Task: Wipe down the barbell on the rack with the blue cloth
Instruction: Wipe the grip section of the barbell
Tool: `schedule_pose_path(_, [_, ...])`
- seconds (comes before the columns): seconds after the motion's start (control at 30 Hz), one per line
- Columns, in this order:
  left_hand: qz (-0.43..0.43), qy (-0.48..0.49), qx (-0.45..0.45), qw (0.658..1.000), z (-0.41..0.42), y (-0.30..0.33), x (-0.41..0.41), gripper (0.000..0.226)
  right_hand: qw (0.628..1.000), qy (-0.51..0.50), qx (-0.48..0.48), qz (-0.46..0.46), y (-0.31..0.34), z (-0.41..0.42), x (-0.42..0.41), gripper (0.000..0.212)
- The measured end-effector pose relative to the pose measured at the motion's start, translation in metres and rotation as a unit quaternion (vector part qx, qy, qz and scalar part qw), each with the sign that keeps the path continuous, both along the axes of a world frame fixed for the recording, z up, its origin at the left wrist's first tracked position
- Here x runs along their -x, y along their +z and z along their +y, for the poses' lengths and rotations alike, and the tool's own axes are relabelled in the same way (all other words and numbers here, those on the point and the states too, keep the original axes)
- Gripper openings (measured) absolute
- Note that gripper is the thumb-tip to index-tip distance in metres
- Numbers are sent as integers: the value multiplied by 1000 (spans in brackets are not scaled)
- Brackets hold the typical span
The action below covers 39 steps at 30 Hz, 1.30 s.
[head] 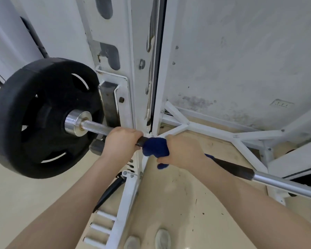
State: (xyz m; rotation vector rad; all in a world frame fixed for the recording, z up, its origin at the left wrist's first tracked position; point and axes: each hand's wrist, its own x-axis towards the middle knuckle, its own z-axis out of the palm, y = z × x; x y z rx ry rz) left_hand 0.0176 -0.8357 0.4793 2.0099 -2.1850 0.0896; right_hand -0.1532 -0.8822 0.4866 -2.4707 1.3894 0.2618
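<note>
While beige, scuffed floor (pixel 178 198).

Black plate (pixel 43 117) and white rack upright (pixel 133 87) block leftward; bar (pixel 276 180) rightward unobstructed.

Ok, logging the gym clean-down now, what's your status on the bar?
Left hand grips bare barbell beside the collar. Right hand holds blue cloth wrapped round the shaft. Weight plate loaded at the end; nothing blocking.
</note>
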Motion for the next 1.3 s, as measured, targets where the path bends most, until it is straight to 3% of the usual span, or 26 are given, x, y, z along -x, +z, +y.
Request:
schedule_pose_path(0.07, [-2,-20,7,1000,1,-2,-3,19,996,-48,26,72,-2,5,15,37])
schedule_pose_path(0.13, [-2,-28,14,1000,2,-4,-5,24,987,-43,121,96,-5,17,8,31])
schedule_pose_path(0.27, [-6,-52,18,998,-4,-6,-9,28,977,-25,210,33,-12,26,-51,22])
schedule_pose_path(0.37, [-18,-64,12,998,-7,-5,-10,23,962,3,273,6,-10,25,-61,39])
schedule_pose_path(0.43, [-32,-55,-23,998,-6,-6,-11,7,972,0,228,51,-8,28,-36,36])
schedule_pose_path(0.6, [-30,-22,-20,999,-2,-3,-9,12,965,-93,225,95,-10,39,19,28])
schedule_pose_path(0.7, [-43,-29,-28,998,-2,-2,-8,9,966,-123,211,88,-10,37,-19,24])
schedule_pose_path(0.8, [-67,-29,-41,996,-5,-2,-10,9,971,-72,225,35,-11,34,-64,21])
schedule_pose_path(0.93, [-46,-27,-44,998,-4,-1,-10,12,957,-26,282,58,-16,31,-30,36])
schedule_pose_path(1.1, [-25,-17,-47,998,-6,0,-7,7,938,-125,306,103,-16,41,42,45])
schedule_pose_path(1.23, [-19,-3,-26,999,-2,-5,-5,10,938,-119,314,80,-24,36,-22,31])
schedule_pose_path(1.3, [-14,-5,-24,1000,-2,-4,-6,13,948,-84,304,47,-26,35,-57,38])
